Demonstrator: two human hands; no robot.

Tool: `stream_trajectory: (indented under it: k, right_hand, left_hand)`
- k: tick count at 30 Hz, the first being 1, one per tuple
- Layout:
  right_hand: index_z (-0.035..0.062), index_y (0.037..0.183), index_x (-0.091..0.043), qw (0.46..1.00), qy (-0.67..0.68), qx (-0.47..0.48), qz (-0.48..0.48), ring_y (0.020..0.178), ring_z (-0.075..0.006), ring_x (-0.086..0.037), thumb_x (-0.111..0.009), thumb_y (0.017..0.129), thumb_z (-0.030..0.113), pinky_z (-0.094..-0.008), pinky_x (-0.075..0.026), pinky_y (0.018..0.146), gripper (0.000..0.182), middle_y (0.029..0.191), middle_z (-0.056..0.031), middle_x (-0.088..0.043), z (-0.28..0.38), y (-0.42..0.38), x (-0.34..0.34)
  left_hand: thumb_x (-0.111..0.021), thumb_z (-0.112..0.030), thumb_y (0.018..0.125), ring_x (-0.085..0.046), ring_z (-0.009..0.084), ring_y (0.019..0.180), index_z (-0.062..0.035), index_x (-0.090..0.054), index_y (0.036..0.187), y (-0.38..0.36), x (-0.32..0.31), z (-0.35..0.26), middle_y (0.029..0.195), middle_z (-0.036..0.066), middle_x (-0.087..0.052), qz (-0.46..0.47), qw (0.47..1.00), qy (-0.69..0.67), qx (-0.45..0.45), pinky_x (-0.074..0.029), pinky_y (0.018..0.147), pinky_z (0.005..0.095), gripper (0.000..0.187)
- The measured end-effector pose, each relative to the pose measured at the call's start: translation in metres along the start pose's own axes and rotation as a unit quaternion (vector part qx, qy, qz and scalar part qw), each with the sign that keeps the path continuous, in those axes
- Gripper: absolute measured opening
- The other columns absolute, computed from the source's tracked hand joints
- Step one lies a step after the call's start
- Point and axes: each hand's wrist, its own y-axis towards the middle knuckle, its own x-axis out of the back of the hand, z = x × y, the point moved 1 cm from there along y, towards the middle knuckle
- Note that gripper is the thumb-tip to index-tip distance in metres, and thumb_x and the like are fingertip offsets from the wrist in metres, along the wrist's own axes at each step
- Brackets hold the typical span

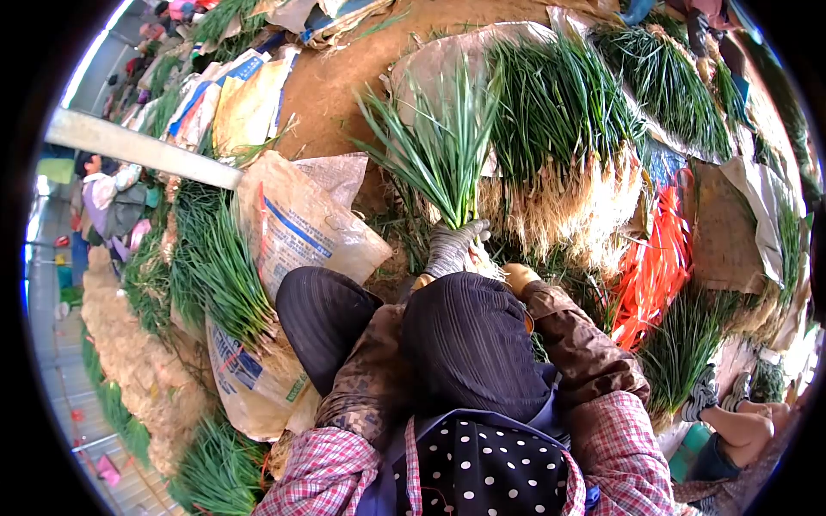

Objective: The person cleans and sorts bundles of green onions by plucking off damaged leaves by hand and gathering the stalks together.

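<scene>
My left hand [454, 248], in a grey glove, is closed round the lower stems of a bunch of green leafy stalks [447, 146]. The leaves fan out upward, away from me. Close to the roots of that bunch is my right hand [520, 277], in a yellowish glove and partly hidden behind my knee; its fingers cannot be made out. Beyond my hands, a large row of the same stalks [559, 112] lies with pale roots [576, 202] toward me.
Red plastic strips [656, 267] lie at the right. Printed sacks [301, 228] and more stalks [228, 271] are at the left, near a pale beam [146, 148]. One person [107, 198] sits far left; another person's bare leg [744, 426] shows lower right.
</scene>
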Motion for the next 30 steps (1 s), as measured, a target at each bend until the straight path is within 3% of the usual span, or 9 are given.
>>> stream_trajectory:
  k: [3,4,8,11,17,19,24,28,30]
  right_hand:
    - [0.0145,0.102,-0.065,0.98,-0.001,-0.06,-0.189,0.061,-0.0145,-0.062,-0.061,0.087,0.029,-0.028,-0.053,0.056,0.021,0.074,-0.0089,-0.067,0.012,0.019,0.034]
    - [0.013,0.1,-0.063,0.923,0.072,-0.032,-0.377,0.05,-0.0146,-0.057,-0.062,0.086,0.03,-0.0267,-0.05,0.05,0.022,0.064,-0.0052,-0.063,0.005,0.033,0.039]
    - [0.011,0.095,-0.061,0.94,0.023,-0.179,-0.289,0.055,-0.0183,-0.057,-0.063,0.085,0.032,-0.032,-0.05,0.054,0.024,0.065,-0.0073,-0.061,0.035,0.045,0.119]
    - [0.0136,0.101,-0.064,0.93,-0.037,-0.131,-0.342,0.062,-0.0184,-0.06,-0.063,0.085,0.035,-0.0309,-0.051,0.059,0.027,0.077,-0.0088,-0.066,0.009,0.086,0.113]
    - [0.0124,0.097,-0.065,0.946,0.18,-0.118,-0.243,0.066,-0.0134,-0.062,-0.062,0.086,0.022,-0.0261,-0.053,0.062,0.015,0.086,-0.0057,-0.067,0.031,0.037,0.115]
    - [0.0088,0.099,-0.06,0.895,0.295,-0.071,-0.327,0.069,-0.0161,-0.062,-0.058,0.088,0.019,-0.0287,-0.054,0.063,0.015,0.09,-0.0088,-0.067,0.023,0.026,0.118]
    - [0.0052,0.108,-0.055,0.906,0.182,-0.134,-0.358,0.077,-0.0232,-0.065,-0.06,0.088,0.027,-0.0368,-0.053,0.067,0.03,0.093,-0.0144,-0.066,0.008,0.046,0.157]
    - [0.0066,0.096,-0.063,0.933,-0.019,-0.07,-0.352,0.077,-0.0199,-0.064,-0.065,0.084,0.027,-0.034,-0.053,0.069,0.023,0.088,-0.0106,-0.067,-0.002,0.06,0.166]
    - [0.0095,0.088,-0.066,0.867,0.34,-0.066,-0.359,0.072,-0.013,-0.062,-0.068,0.082,0.019,-0.0283,-0.052,0.066,0.011,0.086,-0.005,-0.068,0.006,0.046,0.171]
  left_hand:
    - [-0.076,-0.015,0.074,-0.054,0.0174,0.04,0.0011,-0.061,0.071,-0.001,-0.002,-0.004,0.059,0.013,-0.061,-0.008,1.0,-0.028,-0.008,-0.044,0.036,0.0311,0.022]
    - [-0.076,-0.014,0.073,-0.054,0.0178,0.04,0.0013,-0.061,0.071,0.0,0.002,-0.003,0.059,0.013,-0.061,-0.011,1.0,-0.001,0.009,-0.044,0.037,0.0315,0.022]
    - [-0.077,-0.015,0.073,-0.053,0.0202,0.04,0.0024,-0.06,0.07,0.0,0.011,-0.001,0.057,0.015,-0.06,-0.024,0.995,0.046,0.088,-0.044,0.036,0.0346,0.025]
    - [-0.076,-0.015,0.074,-0.052,0.0205,0.039,0.0024,-0.058,0.067,-0.004,0.008,-0.008,0.055,0.015,-0.058,-0.034,0.99,0.073,0.119,-0.043,0.035,0.0352,0.026]
    - [-0.074,-0.014,0.075,-0.053,0.0212,0.038,0.0037,-0.058,0.069,0.007,0.013,-0.006,0.054,0.015,-0.058,-0.017,0.992,0.075,0.104,-0.046,0.036,0.0351,0.025]
    - [-0.073,-0.014,0.076,-0.054,0.0213,0.038,0.0039,-0.058,0.069,0.006,0.011,-0.007,0.053,0.015,-0.058,-0.021,0.99,0.096,0.105,-0.047,0.036,0.0352,0.024]
    - [-0.073,-0.014,0.076,-0.055,0.021,0.037,0.0043,-0.058,0.069,0.007,0.009,-0.003,0.052,0.013,-0.058,-0.01,0.994,0.08,0.08,-0.05,0.037,0.0342,0.025]
    - [-0.073,-0.015,0.076,-0.054,0.0208,0.036,0.0041,-0.058,0.068,0.009,0.011,-0.005,0.052,0.013,-0.058,-0.006,0.993,0.089,0.082,-0.05,0.036,0.0332,0.025]
    - [-0.074,-0.015,0.075,-0.054,0.0209,0.036,0.0042,-0.058,0.068,0.007,0.01,-0.005,0.051,0.013,-0.058,-0.012,0.993,0.088,0.074,-0.05,0.036,0.033,0.026]
